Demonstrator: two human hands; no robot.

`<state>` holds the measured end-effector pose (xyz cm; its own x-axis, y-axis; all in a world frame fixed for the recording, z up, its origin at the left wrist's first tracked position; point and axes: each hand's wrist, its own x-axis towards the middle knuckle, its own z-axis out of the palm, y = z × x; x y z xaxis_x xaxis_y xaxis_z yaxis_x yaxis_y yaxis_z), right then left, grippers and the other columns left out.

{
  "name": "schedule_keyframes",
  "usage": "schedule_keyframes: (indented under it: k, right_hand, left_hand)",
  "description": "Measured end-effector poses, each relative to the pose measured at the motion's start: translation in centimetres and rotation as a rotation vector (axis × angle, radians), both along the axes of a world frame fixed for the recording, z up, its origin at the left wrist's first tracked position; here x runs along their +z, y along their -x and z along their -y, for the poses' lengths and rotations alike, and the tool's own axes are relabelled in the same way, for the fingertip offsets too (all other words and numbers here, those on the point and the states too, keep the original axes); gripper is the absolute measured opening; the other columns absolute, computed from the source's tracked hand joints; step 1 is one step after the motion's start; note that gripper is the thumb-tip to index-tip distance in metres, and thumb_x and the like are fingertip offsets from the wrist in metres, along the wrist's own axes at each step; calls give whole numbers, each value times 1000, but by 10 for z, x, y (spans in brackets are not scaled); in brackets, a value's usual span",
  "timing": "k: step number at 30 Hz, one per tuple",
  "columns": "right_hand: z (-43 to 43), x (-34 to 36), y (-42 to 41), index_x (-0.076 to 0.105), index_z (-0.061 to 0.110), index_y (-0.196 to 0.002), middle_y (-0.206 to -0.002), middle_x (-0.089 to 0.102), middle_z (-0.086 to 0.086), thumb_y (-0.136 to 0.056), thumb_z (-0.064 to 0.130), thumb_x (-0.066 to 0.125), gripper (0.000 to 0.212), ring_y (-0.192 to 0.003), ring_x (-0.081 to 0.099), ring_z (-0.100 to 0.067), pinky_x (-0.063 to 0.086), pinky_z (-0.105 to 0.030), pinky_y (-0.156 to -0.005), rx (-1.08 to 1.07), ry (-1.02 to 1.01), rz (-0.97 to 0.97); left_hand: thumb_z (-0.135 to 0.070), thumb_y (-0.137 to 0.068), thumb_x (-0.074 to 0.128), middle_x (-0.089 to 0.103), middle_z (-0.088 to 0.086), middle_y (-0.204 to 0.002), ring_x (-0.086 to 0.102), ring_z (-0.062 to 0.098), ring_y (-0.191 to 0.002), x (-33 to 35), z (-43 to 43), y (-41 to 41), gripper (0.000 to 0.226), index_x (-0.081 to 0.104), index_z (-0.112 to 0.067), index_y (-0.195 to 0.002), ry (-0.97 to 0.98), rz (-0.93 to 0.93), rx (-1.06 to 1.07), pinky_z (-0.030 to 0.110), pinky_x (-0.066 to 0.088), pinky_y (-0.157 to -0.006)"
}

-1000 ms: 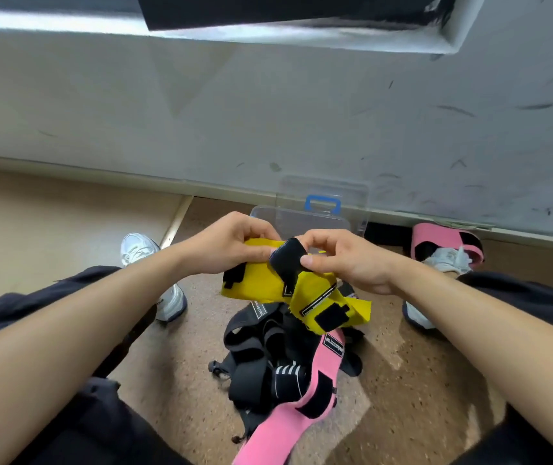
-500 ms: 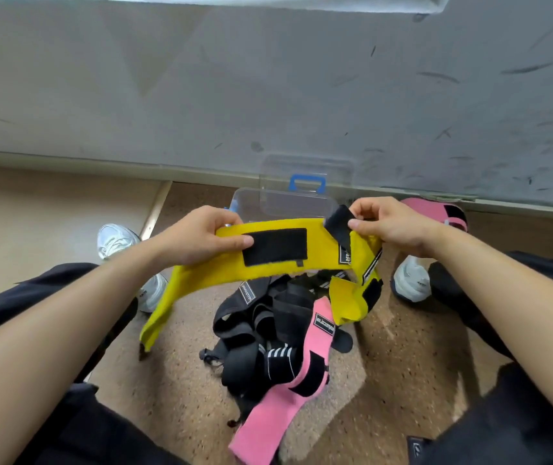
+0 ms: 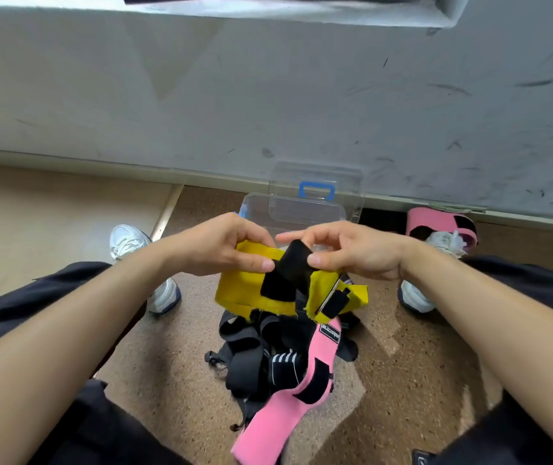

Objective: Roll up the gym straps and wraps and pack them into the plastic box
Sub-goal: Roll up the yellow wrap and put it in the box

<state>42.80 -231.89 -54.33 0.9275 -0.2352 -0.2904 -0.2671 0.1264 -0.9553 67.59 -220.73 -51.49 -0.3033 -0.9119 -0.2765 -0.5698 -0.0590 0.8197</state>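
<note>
A yellow wrist wrap [image 3: 244, 290] with black hook-and-loop patches hangs bunched between both hands above the floor. My left hand [image 3: 221, 245] pinches its left part, thumb on the front. My right hand [image 3: 345, 248] pinches the black tab end beside it. Below lies a pile of black straps [image 3: 255, 357] with a pink wrap [image 3: 288, 397] draped across it. The clear plastic box [image 3: 288, 213] stands open behind my hands, its lid with a blue handle [image 3: 317, 189] leaning on the wall.
A scuffed grey wall [image 3: 301, 95] rises just behind the box. My white shoes [image 3: 127, 239] flank the pile on the brown speckled floor [image 3: 174, 380]. A rolled pink wrap [image 3: 436, 224] sits by the right shoe near the wall.
The yellow wrap was stretched out wide between my hands; both hands have come together and it is now bunched, with the black tab end folded over at the middle.
</note>
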Motion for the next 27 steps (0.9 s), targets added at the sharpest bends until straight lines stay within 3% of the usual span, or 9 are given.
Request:
schedule_keyframes:
  k: [2, 5, 7, 10, 14, 18, 22, 25, 27]
  right_hand:
    - [-4, -4, -2, 61, 10, -96, -122, 67, -11, -92, 8, 65, 5, -111, 66, -23, 52, -37, -99, 41, -46, -60]
    - [-8, -5, -1, 63, 14, -91, -90, 67, 2, -89, 11, 66, 4, -83, 62, -11, 50, -24, -79, 28, -60, -97]
    - [-6, -6, 0, 63, 8, -95, -94, 69, -4, -88, 12, 66, 9, -86, 62, -16, 50, -25, -82, -86, -78, -61]
    - [-2, -4, 2, 60, -6, -117, -109, 65, -22, -87, 13, 67, 36, -98, 61, -29, 50, -36, -90, -287, -141, 14]
    - [0, -1, 4, 59, -6, -118, -101, 68, -16, -97, 9, 63, 26, -85, 67, -22, 58, -29, -75, -495, -131, 82]
    - [-1, -3, 5, 65, 4, -110, -100, 71, -15, -100, 7, 55, 14, -85, 68, -22, 59, -30, -75, -638, -147, 122]
    - [-9, -6, 2, 64, 2, -115, -100, 71, -15, -100, 8, 56, 18, -85, 69, -21, 58, -31, -76, -638, -154, 110]
    - [-18, -6, -3, 64, 2, -113, -94, 73, -12, -100, 6, 56, 15, -80, 70, -18, 58, -28, -70, -634, -160, 106]
    - [-22, -6, -6, 65, 3, -110, -91, 74, -9, -100, 5, 57, 13, -77, 70, -15, 57, -25, -67, -637, -145, 104]
  left_hand:
    - [-37, -87, 74, 76, -1, -93, 71, 13, -85, 9, -2, -4, 18, 78, -26, -100, 0, -10, 6, 35, 58, -77]
    - [-46, -87, 77, 75, -7, -92, 70, 10, -86, 8, -2, -17, 14, 76, -33, -93, 87, 22, 112, 30, 56, -78]
    - [-55, -81, 76, 70, -7, -96, 66, 11, -92, -3, 0, -25, 21, 74, -38, -93, 190, 111, 230, 31, 53, -82]
    - [-35, -86, 81, 65, -4, -107, 61, 5, -97, -20, 1, -21, 19, 70, -36, -101, 295, 181, 469, 23, 48, -86]
    - [-40, -88, 76, 71, 5, -84, 63, 18, -78, -27, -9, 2, 23, 71, -18, -84, 133, -26, 794, 38, 52, -76]
    - [-45, -97, 63, 76, 4, -93, 63, 16, -84, -20, -17, 39, 41, 77, -7, -98, -184, -292, 761, 28, 48, -77]
    - [-38, -98, 64, 78, 3, -106, 70, 14, -97, -21, -11, 56, 29, 75, -14, -110, -202, -487, 859, 29, 51, -89]
    - [-20, -99, 65, 72, 7, -99, 64, 20, -86, -23, -8, 60, 24, 68, -9, -120, -170, -654, 934, 26, 52, -77]
    - [-16, -98, 67, 70, 7, -97, 61, 21, -77, -25, -8, 59, 33, 62, -11, -130, -138, -628, 940, 24, 54, -69]
